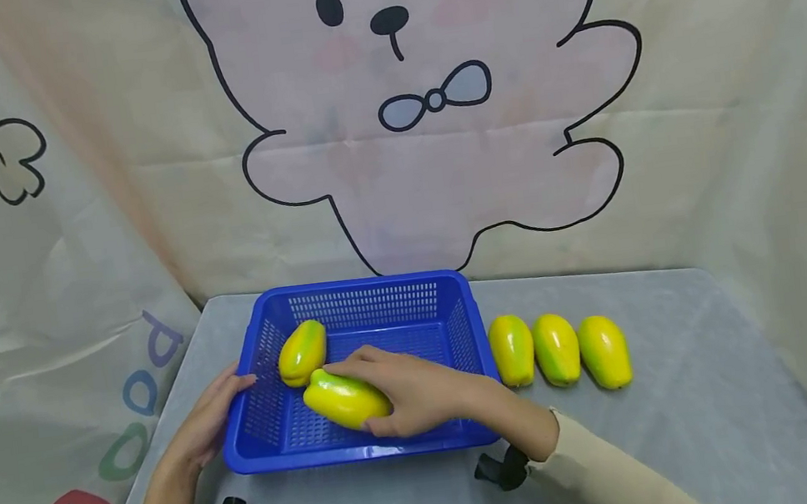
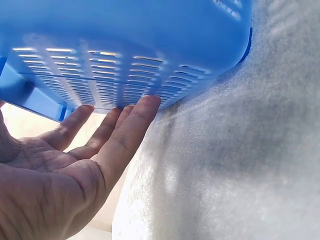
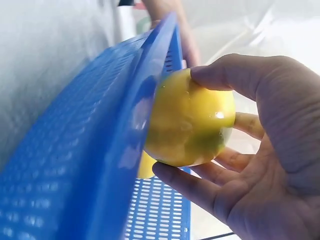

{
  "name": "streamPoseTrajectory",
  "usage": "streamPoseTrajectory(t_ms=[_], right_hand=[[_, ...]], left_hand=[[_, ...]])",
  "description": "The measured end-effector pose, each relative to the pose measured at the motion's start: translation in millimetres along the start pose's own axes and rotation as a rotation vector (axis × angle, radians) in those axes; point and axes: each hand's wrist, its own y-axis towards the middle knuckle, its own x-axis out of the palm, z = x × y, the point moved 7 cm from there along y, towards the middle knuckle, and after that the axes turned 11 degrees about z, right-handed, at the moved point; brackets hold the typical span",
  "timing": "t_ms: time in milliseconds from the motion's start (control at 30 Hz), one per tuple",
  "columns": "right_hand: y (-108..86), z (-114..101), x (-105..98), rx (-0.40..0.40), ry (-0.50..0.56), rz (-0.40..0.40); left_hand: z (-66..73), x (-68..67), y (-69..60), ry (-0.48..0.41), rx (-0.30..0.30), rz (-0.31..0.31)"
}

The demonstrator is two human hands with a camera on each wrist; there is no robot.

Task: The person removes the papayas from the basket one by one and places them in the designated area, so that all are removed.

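Observation:
A blue plastic basket [image 1: 390, 449] stands on the grey table. My right hand [image 1: 413, 389] grips a yellow-green papaya-like fruit [image 1: 346, 399] inside it, over the basket's floor; in the right wrist view the thumb and fingers curl round the fruit [image 3: 192, 120] beside the basket's rim [image 3: 145, 115]. Another such fruit [image 1: 303, 353] lies in the basket's left part. My left hand [image 1: 205, 423] touches the basket's left side; in the left wrist view its fairly straight fingers [image 2: 127, 132] rest against the slotted wall [image 2: 115, 30].
Three more yellow fruits stand in a row on the table right of the basket: one [image 1: 512, 350] close to its wall, one [image 1: 556, 349] in the middle, one [image 1: 605, 352] farthest right. A printed curtain [image 1: 705, 181] hangs behind the table [image 1: 696, 418].

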Motion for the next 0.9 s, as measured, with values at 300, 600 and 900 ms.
streamPoseTrajectory(t_ms=[300,600,900], right_hand=[[-20.9,-2,-4,0.027,0.077,0.133],[-43.2,7,-3,0.109,0.212,0.268],[-69.5,14,-5,0.195,0.278,0.429]], left_hand=[[-1.5,0.5,-0.6,0.004,-0.003,-0.006],[1.7,-1.3,-1.4,0.016,0.004,-0.005],[0.6,0.3,-1.6,0.006,0.002,-0.014]])
